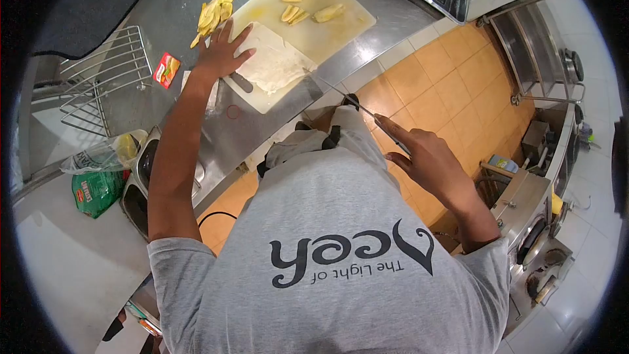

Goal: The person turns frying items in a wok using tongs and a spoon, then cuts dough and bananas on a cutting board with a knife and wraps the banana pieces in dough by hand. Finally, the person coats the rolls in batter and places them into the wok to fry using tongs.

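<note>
Spreading wide, the left hand (223, 54) rests at the left edge of the dough (274, 62) on the board (348, 31); the knife (391, 134), gripped in the right hand (432, 160), points at the right corner. A dragging blade could tear the dough.

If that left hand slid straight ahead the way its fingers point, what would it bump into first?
Most likely the pile of yellow slices, just beyond the fingertips of the left hand. From this angle I can't tell whether they already touch.
</note>
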A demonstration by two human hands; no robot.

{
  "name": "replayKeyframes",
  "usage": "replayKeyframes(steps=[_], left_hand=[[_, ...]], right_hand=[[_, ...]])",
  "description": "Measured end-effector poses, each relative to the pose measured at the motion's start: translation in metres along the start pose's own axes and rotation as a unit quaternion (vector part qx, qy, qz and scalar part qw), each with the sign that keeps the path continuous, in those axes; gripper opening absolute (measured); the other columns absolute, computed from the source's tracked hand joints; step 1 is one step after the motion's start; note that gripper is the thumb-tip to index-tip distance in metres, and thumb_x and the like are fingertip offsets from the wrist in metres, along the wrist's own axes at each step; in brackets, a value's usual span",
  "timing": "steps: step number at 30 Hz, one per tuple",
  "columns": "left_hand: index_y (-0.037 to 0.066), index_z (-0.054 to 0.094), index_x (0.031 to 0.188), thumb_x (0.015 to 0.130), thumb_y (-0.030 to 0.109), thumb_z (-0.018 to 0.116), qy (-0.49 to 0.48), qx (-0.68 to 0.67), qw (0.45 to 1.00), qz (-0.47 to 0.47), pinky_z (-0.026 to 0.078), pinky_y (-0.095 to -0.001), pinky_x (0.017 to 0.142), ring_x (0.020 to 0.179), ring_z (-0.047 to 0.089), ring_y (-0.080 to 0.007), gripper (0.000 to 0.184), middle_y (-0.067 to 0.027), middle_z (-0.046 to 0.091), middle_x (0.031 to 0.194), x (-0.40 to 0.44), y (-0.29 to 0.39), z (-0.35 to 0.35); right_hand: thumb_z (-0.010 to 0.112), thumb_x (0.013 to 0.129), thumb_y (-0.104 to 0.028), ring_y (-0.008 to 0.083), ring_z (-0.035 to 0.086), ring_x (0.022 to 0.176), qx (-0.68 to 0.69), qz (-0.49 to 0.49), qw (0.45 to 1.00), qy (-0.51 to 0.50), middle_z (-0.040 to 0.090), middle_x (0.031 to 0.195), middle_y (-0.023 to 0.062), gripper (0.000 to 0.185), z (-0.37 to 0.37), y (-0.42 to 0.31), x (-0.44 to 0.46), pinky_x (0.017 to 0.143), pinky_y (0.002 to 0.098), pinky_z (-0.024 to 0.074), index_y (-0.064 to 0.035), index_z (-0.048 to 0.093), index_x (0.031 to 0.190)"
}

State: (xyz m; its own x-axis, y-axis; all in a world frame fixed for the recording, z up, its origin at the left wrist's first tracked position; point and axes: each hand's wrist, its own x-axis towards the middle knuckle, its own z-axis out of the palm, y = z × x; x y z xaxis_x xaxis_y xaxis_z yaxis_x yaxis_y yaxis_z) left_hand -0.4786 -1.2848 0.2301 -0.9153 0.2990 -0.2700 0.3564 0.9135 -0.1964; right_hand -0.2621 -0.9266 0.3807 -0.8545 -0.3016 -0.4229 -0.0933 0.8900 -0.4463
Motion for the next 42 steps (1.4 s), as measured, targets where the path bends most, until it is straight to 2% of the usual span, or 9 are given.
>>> replayKeyframes(steps=[5,11,23,29,32,35,36,38,42], left_hand=[[0.040,0.016,0.142,0.086,0.065,0.031,0.003,0.001,1.000,0.002,0.011,-0.0584,0.106,0.136,0.017,-0.0331,0.063,-0.0105,0.009,0.151,-0.001,-0.001,0.001],[0.044,0.013,0.141,0.084,0.068,0.029,-0.006,-0.003,1.000,-0.003,0.007,-0.0623,0.105,0.137,0.013,-0.0323,0.064,-0.0072,0.003,0.152,0.004,-0.004,0.008],[0.045,0.011,0.141,0.084,0.069,0.028,-0.009,-0.001,1.000,-0.006,0.007,-0.0626,0.105,0.138,0.012,-0.0323,0.064,-0.0071,0.003,0.152,0.004,-0.003,0.008],[0.043,0.011,0.141,0.084,0.068,0.028,-0.024,0.001,1.000,-0.010,0.007,-0.0637,0.104,0.137,0.014,-0.0314,0.065,-0.0065,0.002,0.152,0.001,0.001,0.000],[0.038,0.015,0.142,0.086,0.064,0.032,-0.004,-0.020,1.000,0.004,0.008,-0.0639,0.103,0.137,0.016,-0.0303,0.064,-0.0068,0.002,0.152,0.001,0.000,0.003],[0.035,0.021,0.142,0.086,0.060,0.037,0.017,-0.053,0.998,0.010,0.008,-0.0639,0.103,0.136,0.018,-0.0297,0.063,-0.0072,0.003,0.152,0.004,0.000,0.007],[0.031,0.025,0.141,0.086,0.051,0.046,0.028,-0.083,0.996,0.012,0.010,-0.0636,0.103,0.136,0.019,-0.0297,0.062,-0.0080,0.006,0.151,0.003,0.001,0.005],[0.029,0.025,0.142,0.086,0.045,0.050,0.056,-0.119,0.991,0.005,0.011,-0.0636,0.102,0.135,0.020,-0.0302,0.064,-0.0083,0.008,0.151,-0.001,0.006,0.002],[0.022,0.023,0.143,0.084,0.035,0.056,0.104,-0.232,0.967,-0.032,0.018,-0.0621,0.101,0.132,0.028,-0.0313,0.069,-0.0097,0.017,0.149,-0.011,0.021,-0.011]], right_hand=[[0.068,0.075,-0.018,0.0333,0.058,0.072,-0.012,-0.007,1.000,-0.001,0.058,0.073,0.0158,0.066,-0.003,0.002,-0.002,0.066,0.0423,0.0444,-0.0209,0.039,0.135],[0.068,0.075,-0.015,0.0319,0.057,0.077,-0.025,0.007,0.999,-0.030,0.058,0.076,0.0139,0.070,-0.008,0.000,-0.003,0.068,0.0427,0.0456,-0.0240,0.036,0.136],[0.070,0.072,-0.012,0.0315,0.057,0.075,-0.016,-0.015,1.000,0.007,0.057,0.075,0.0135,0.074,-0.005,0.006,-0.012,0.068,0.0410,0.0459,-0.0237,0.037,0.136],[0.070,0.073,-0.013,0.0321,0.056,0.074,-0.005,-0.019,1.000,0.010,0.056,0.075,0.0147,0.071,-0.007,0.009,-0.019,0.067,0.0413,0.0449,-0.0223,0.038,0.136],[0.073,0.070,-0.014,0.0334,0.057,0.076,0.020,0.020,1.000,-0.002,0.059,0.080,0.0167,0.070,-0.021,0.010,-0.028,0.069,0.0398,0.0447,-0.0179,0.043,0.133],[0.070,0.074,-0.019,0.0329,0.057,0.075,0.072,0.027,0.996,0.046,0.058,0.079,0.0165,0.065,-0.043,0.009,-0.026,0.068,0.0392,0.0444,-0.0169,0.043,0.133],[0.068,0.077,-0.021,0.0330,0.056,0.073,0.034,-0.014,0.994,0.107,0.057,0.078,0.0166,0.063,-0.043,0.016,-0.017,0.067,0.0397,0.0447,-0.0194,0.041,0.134],[0.064,0.081,-0.025,0.0332,0.056,0.069,-0.040,-0.096,0.969,0.225,0.055,0.075,0.0169,0.061,-0.036,0.043,0.021,0.064,0.0408,0.0452,-0.0244,0.039,0.136],[0.056,0.086,-0.035,0.0339,0.058,0.066,-0.097,-0.083,0.950,0.286,0.054,0.075,0.0151,0.053,-0.034,0.060,0.132,0.059,0.0425,0.0468,-0.0280,0.038,0.135]])
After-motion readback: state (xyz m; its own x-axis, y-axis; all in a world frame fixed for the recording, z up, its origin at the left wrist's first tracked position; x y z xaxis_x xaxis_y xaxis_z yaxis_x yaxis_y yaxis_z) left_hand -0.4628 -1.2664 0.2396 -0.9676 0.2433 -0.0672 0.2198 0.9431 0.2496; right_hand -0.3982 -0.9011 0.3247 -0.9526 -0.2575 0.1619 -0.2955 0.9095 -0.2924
